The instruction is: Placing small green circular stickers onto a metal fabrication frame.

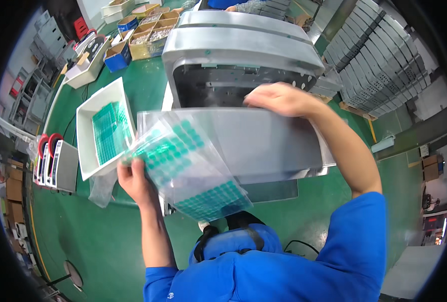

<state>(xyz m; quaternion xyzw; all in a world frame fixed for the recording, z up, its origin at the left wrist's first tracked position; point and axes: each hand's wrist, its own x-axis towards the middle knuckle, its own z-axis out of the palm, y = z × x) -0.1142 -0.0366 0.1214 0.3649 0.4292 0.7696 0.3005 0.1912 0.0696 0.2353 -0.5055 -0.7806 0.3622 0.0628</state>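
Note:
My left hand [135, 181] is closed on the edge of clear plastic sheets [203, 176] that carry rows of round green stickers. These sheets hang tilted in front of a large grey metal housing [243, 43] with a dark, open interior. Over the flat grey front panel [274, 141] of the housing is my right hand [284, 99], slightly blurred, its fingers bent and pressed together near the opening. Whatever may be between those fingertips is too small to make out. Left of the sheets stands a white tray [86, 146] holding more green sticker sheets [110, 132].
Yellow bins [155, 43] of small parts and blue boxes [117, 56] stand at the back left. White devices with red rings [55, 161] sit at the green table's left edge. Stacked grey metal panels [379, 60] rise at right. Another person's hand [232, 8] shows beyond the housing.

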